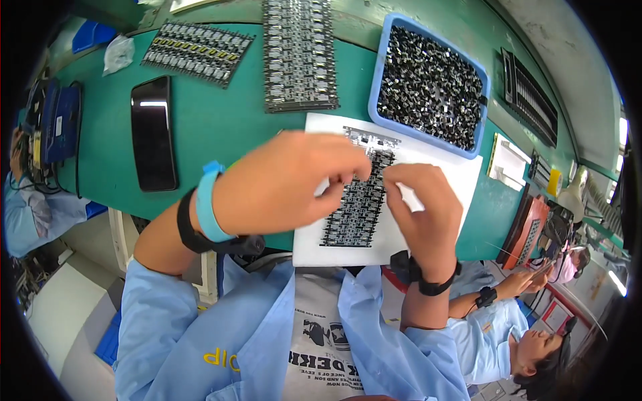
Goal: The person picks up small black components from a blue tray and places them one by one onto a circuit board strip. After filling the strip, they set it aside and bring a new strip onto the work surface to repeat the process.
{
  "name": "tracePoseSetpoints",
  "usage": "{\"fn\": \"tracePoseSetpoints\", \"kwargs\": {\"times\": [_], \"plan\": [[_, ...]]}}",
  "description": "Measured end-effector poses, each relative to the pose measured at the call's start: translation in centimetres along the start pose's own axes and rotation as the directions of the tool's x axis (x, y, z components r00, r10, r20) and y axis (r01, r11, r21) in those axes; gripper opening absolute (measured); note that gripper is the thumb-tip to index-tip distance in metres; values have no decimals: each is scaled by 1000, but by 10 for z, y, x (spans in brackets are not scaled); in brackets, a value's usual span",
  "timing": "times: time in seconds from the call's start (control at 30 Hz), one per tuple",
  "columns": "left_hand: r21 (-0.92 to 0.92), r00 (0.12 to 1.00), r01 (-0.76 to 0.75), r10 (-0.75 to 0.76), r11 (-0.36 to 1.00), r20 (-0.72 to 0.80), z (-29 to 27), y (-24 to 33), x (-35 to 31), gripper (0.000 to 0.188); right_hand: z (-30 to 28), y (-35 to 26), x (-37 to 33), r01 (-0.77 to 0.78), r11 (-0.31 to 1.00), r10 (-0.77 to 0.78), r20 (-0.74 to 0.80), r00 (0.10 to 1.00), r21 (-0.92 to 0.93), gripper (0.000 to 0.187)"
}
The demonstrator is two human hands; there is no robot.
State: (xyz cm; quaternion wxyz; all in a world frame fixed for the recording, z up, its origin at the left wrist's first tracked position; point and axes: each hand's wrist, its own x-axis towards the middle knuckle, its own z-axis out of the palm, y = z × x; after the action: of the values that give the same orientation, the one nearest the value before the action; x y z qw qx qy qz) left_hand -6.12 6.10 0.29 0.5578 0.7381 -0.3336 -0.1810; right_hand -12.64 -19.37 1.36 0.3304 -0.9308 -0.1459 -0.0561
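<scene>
A panel of small circuit boards lies on a white foam sheet on the bench. Over the panel's left side, my left hand hovers with its fingers curled in toward the thumb. My right hand is at the panel's right edge, thumb and forefinger bent together in a pinch. Whatever either hand holds is too small or hidden to make out. Past the sheet's far right corner stands a blue tray full of small black and silver parts.
A stack of board panels stands at the far middle, another panel left of it. A black phone lies on the green mat at left. Black trays sit at far right. A co-worker sits at right.
</scene>
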Motion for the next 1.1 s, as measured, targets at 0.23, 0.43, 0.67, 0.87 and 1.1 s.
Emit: {"fn": "tracePoseSetpoints", "kwargs": {"times": [0.23, 0.43, 0.67, 0.87, 1.1], "plan": [[338, 992, -114, 125, 934, -11, 32, -12, -4, 33, 14, 11, -20, 196, 976, -196, 5, 981, -93, 26], [325, 987, -131, 155, 937, -48, 36, -23, -2, 33, 19, 23, -19, 155, 988, -156, 49, 987, 12, 33], [307, 977, -146, 186, 940, -105, 39, -26, -1, 33, 17, 23, -22, 7, 996, -9, 23, 1000, 85, 34], [325, 979, -136, 178, 936, -102, 35, -22, -2, 31, 18, 24, -19, -9, 997, 6, 37, 999, 82, 32], [376, 976, -138, 191, 916, -107, 40, -23, 1, 27, 21, 28, -18, 18, 995, -23, 51, 998, 96, 31]]}}
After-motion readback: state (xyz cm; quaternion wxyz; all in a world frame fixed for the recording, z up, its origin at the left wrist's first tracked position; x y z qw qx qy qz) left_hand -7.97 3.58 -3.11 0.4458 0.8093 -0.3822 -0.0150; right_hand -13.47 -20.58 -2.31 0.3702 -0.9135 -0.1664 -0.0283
